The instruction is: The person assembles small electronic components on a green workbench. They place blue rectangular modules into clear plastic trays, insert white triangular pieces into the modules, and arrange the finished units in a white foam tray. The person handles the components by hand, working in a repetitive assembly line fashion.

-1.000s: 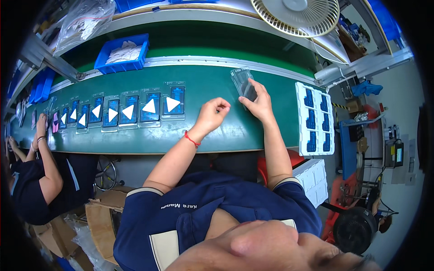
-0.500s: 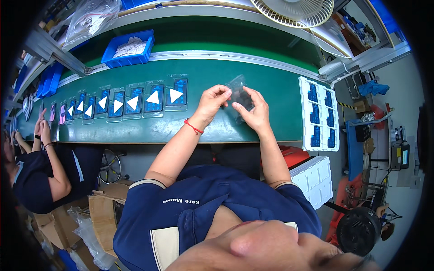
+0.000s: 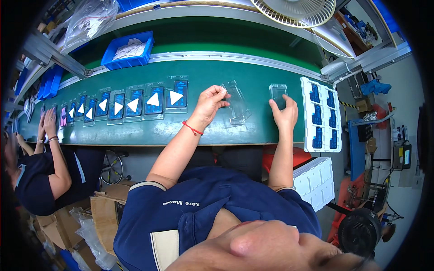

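My left hand [image 3: 211, 103] pinches the edge of a clear plastic blister shell [image 3: 237, 108], which hangs just right of the fingers over the green table. Thumb and fingers of my right hand [image 3: 286, 114] are closed round the near end of a smaller clear plastic tray [image 3: 277, 91]. The two plastic pieces are apart. Left of my left hand runs a row of dark blue flat parts in clear blister packs, each with a white triangle; the nearest is this blue part [image 3: 176, 95]. Right of my right hand lies a white tray [image 3: 321, 115] holding several blue parts.
A blue bin [image 3: 149, 50] with white pieces stands at the table's far left. Another person's hands [image 3: 48, 124] are at the row's left end. White trays [image 3: 315, 183] are stacked below the table edge at right. A fan [image 3: 294, 12] hangs above the back.
My right hand has moved right, away from my left hand, and now has the smaller clear tray. My left hand keeps the blister shell. The other person's hands have shifted.
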Tool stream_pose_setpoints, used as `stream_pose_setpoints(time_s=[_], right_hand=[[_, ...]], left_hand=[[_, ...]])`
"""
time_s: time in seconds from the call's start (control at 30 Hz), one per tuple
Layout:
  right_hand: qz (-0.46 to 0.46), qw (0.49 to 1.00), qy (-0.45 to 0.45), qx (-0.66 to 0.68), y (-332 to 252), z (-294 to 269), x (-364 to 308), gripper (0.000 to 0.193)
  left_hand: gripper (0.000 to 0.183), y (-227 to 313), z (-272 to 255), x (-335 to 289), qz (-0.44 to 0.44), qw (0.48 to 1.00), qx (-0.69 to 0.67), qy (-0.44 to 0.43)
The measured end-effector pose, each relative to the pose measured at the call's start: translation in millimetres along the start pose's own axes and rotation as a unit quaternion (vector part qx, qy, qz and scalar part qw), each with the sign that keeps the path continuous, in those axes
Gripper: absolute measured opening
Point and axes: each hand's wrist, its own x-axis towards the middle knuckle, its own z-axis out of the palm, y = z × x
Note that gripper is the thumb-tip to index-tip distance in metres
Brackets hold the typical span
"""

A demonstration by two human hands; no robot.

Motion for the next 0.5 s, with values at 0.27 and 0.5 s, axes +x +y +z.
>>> stream_pose_setpoints(time_s=[0.27,0.5], right_hand=[[-0.094,0.950,-0.167,0.248,-72,30,-33,0.060],[0.074,0.899,-0.204,0.381,-55,31,-25,0.054]], left_hand=[[0.009,-6,-2,2,0.023,0.999,0.026,0.004],[0.018,-2,2,0,0.043,0.997,0.035,0.062]])
